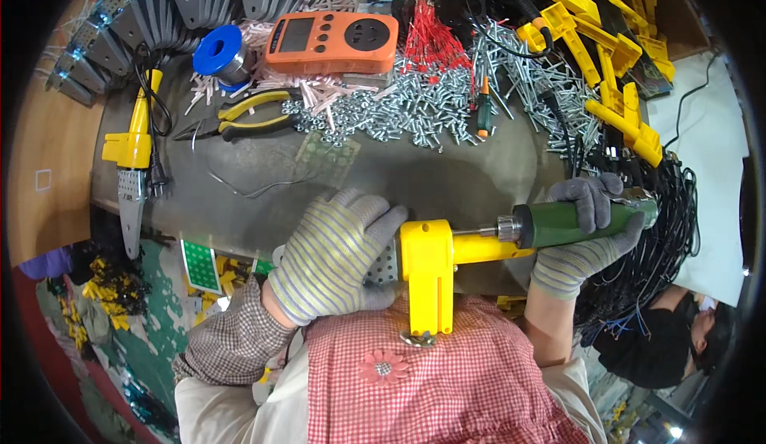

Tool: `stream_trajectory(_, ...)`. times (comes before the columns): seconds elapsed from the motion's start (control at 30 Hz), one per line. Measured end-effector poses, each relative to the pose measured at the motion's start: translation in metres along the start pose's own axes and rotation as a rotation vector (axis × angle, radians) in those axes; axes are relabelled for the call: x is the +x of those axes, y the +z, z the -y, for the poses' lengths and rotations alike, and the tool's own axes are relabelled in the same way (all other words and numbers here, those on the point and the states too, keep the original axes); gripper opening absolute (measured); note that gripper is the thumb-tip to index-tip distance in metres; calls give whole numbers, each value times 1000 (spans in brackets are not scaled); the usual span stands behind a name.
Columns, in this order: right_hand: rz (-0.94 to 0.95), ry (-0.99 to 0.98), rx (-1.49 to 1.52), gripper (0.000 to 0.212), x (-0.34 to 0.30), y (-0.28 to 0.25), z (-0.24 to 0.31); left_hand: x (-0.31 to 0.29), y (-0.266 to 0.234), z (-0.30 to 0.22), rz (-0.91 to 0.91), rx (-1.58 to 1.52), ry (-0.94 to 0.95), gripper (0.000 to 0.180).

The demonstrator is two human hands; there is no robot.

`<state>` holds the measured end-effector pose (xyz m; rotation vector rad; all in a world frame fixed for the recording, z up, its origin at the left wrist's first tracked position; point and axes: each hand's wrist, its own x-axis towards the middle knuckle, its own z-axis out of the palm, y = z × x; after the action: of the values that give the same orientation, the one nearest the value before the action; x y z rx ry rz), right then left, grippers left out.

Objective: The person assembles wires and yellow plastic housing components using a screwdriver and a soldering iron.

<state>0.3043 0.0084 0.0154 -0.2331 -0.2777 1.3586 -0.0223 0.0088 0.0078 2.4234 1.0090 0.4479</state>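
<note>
My left hand [335,256], in a striped glove, is closed on a perforated metal plate [384,268] at the left end of a yellow plastic tool body [428,276]. The hand hides most of the plate. My right hand [576,265], gloved too, wraps round a green electric screwdriver [554,224] lying level. Its bit points left, and the tip meets the right side of the yellow body's upper part. A yellow handle runs to the right beneath the bit. The body sits at the bench's near edge, in front of my checked apron [447,380].
Across the bench lie loose screws [415,113], pliers [247,115], a solder spool [219,53], an orange meter [331,43] and a small screwdriver [483,109]. A finished-looking yellow tool [134,145] lies left. Yellow shells [630,121] and black cables [670,236] crowd the right; another person [650,344] is beyond.
</note>
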Motion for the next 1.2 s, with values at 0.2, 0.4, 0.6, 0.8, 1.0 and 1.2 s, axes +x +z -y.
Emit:
stream_trajectory(0.2,-52,-47,-85,51,-4,-3,6,-8,-14,19,-262,-64,-142,52)
stream_trajectory(0.4,-75,-56,-90,52,-3,2,2,21,-20,58,-363,559,-215,18)
stream_trajectory(0.6,-65,-42,-26,49,-5,-2,1,37,-14,74,-223,920,-85,15)
stream_trajectory(0.8,-81,-60,-13,49,-7,-4,0,11,-25,22,-312,161,-196,16)
stream_trajectory(1.0,-80,-54,-77,48,-5,0,3,-16,16,-11,-428,-52,-177,20)
stream_trajectory(1.2,-96,-60,-54,47,-3,1,0,-16,24,-7,-489,-44,-133,21)
